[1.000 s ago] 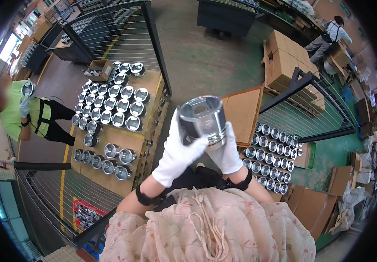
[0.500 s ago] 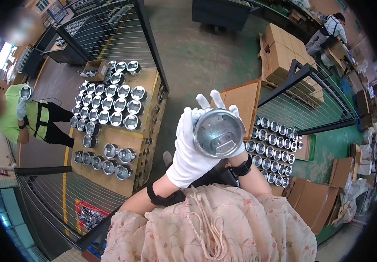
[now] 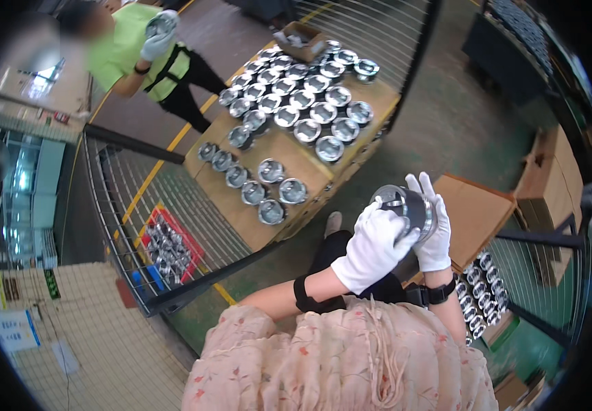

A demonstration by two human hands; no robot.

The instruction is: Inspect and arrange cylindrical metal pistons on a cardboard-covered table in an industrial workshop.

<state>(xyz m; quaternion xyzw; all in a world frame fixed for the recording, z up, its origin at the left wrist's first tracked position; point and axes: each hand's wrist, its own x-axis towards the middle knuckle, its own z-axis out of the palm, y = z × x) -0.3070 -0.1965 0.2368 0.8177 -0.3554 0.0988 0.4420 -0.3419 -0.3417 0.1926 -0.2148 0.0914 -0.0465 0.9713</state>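
Observation:
A metal engine piston is held in front of me, tilted so that its grooved side and hollow underside show. My left hand, in a white glove, grips it from the left, with the fingers partly over the hollow end. The white-gloved right hand holds it from the right, fingers stretched up along its ringed end. Left of my hands, a stack with a brown board on top carries many upright pistons in rows, with several more in a looser group nearer me.
A person in a green shirt holds another piston beyond the stack. Wire mesh fencing flanks the stack. A red crate of metal parts sits beyond the fence. More pistons stand at the right, near a brown board and cardboard boxes.
My view has swung left, so the stack of pistons now lies nearer the middle. The held piston has been turned from its flat crown to its side and hollow underside.

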